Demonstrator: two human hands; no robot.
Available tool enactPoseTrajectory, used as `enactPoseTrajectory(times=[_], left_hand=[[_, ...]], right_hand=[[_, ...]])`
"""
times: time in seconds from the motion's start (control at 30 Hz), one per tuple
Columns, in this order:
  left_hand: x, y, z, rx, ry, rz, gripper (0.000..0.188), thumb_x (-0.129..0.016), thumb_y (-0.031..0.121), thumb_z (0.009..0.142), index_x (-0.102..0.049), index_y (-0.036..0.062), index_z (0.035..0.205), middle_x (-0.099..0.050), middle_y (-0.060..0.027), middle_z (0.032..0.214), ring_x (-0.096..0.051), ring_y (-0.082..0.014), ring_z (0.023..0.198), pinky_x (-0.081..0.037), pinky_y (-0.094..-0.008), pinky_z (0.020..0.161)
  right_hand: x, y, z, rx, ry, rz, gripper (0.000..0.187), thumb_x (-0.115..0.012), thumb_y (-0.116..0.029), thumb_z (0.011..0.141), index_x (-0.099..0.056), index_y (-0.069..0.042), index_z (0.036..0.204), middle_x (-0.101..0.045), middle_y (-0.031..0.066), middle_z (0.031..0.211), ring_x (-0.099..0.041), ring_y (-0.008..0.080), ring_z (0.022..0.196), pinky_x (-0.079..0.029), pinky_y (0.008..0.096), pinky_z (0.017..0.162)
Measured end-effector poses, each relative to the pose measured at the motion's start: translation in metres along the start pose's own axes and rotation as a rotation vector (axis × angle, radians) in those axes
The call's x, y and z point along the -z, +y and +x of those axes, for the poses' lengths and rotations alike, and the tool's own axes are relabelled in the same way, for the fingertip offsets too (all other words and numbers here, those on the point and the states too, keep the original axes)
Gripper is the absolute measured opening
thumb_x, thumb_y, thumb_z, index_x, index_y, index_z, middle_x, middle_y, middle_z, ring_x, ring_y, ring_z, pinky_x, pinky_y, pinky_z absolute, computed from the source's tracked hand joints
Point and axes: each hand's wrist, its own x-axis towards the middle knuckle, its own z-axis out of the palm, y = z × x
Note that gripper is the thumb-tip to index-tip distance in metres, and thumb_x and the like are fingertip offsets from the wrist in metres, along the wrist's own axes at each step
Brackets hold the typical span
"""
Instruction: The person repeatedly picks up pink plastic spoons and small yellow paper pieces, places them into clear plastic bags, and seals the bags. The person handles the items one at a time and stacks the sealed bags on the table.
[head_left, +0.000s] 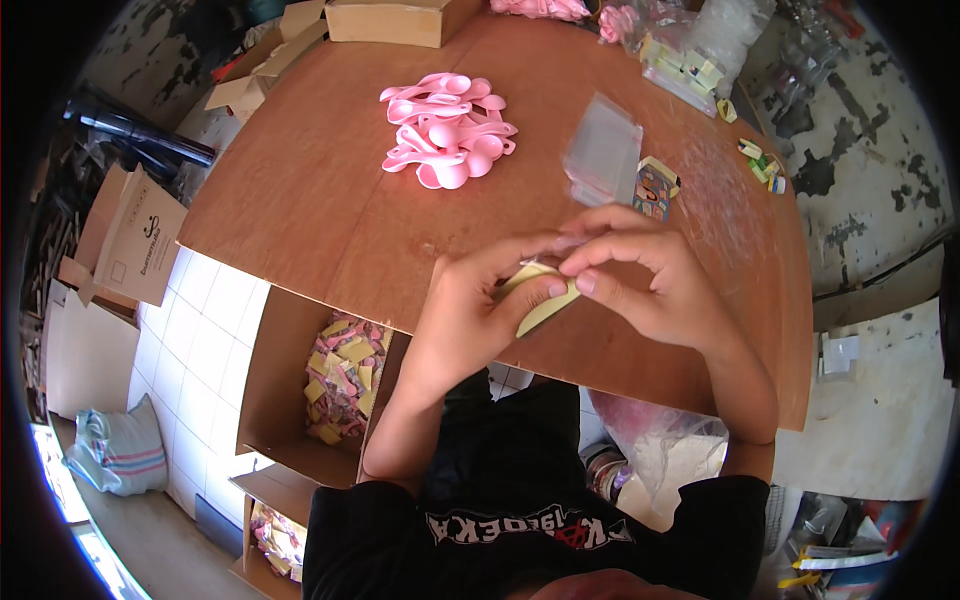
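A: In the head view, what do the two hands hold?

B: The left hand (470,315) and the right hand (655,280) meet over the near edge of the round brown wooden table (300,190). Both are closed in a pinch on one small pale yellow flat packet (545,300). The left thumb presses on its face; the right fingertips grip its upper right end.

A: How does the packet lie?

B: Its long axis goes from lower left to upper right, between the two hands, so neither hand is nearer. It is above the table edge, near the person's chest.

A: What else is around the table?

B: A pile of pink plastic spoons (447,130) lies farther in on the table, a stack of clear plastic bags (602,150) just beyond the right hand. Below the near edge, on the left, an open cardboard box (275,380) holds many small yellow and pink packets (343,375).
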Motion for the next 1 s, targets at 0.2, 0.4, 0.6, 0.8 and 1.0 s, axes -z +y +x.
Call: enactPoseTrajectory(times=[0.2, 0.4, 0.6, 0.8, 1.0], left_hand=[[-0.004, 0.018, -0.005, -0.196, 0.067, 0.246, 0.028, -0.074, -0.003, 0.085, -0.07, -0.0058, 0.112, -0.076, -0.0158, 0.106, -0.074, -0.019, 0.092, -0.059, -0.0304, 0.08], [0.004, 0.007, -0.006, -0.266, 0.097, 0.352, 0.043, -0.079, 0.001, 0.082, -0.065, -0.0039, 0.123, -0.074, -0.0165, 0.112, -0.073, -0.018, 0.096, -0.057, -0.0299, 0.082], [0.029, -0.025, -0.016, 0.051, 0.173, 0.005, 0.049, -0.08, 0.007, 0.085, -0.06, 0.0003, 0.128, -0.075, -0.0128, 0.094, -0.073, -0.015, 0.085, -0.056, -0.0298, 0.072], [0.039, -0.02, -0.015, 0.205, 0.184, -0.004, 0.044, -0.073, -0.002, 0.089, -0.056, -0.0027, 0.13, -0.071, -0.0081, 0.099, -0.069, -0.0106, 0.086, -0.057, -0.0245, 0.071], [0.044, -0.019, -0.014, 0.193, 0.176, -0.032, 0.045, -0.073, -0.001, 0.09, -0.055, -0.0025, 0.131, -0.071, -0.0091, 0.1, -0.069, -0.0112, 0.086, -0.057, -0.0249, 0.07]], right_hand=[[-0.003, -0.02, -0.002, -0.268, -0.12, 0.111, 0.018, -0.067, 0.0, 0.088, -0.071, 0.004, 0.105, -0.073, 0.0138, 0.097, -0.071, 0.0205, 0.093, -0.055, 0.0331, 0.083], [-0.015, -0.013, 0.014, -0.336, -0.161, -0.036, 0.02, -0.07, -0.003, 0.09, -0.068, 0.005, 0.107, -0.073, 0.0109, 0.094, -0.071, 0.0171, 0.08, -0.057, 0.0283, 0.072], [0.0, 0.032, 0.077, -0.395, -0.469, 0.646, 0.019, -0.062, -0.011, 0.098, -0.067, 0.002, 0.111, -0.072, 0.0081, 0.089, -0.069, 0.0111, 0.074, -0.053, 0.0233, 0.064], [-0.025, 0.145, 0.152, -0.038, 0.085, -0.272, 0.025, -0.066, -0.003, 0.089, -0.069, -0.001, 0.113, -0.072, 0.0104, 0.096, -0.065, 0.0172, 0.068, -0.055, 0.0327, 0.066], [-0.039, 0.183, 0.186, 0.119, -0.03, -0.318, 0.026, -0.066, 0.002, 0.084, -0.071, -0.002, 0.11, -0.07, 0.0151, 0.098, -0.067, 0.0233, 0.077, -0.054, 0.035, 0.073]])
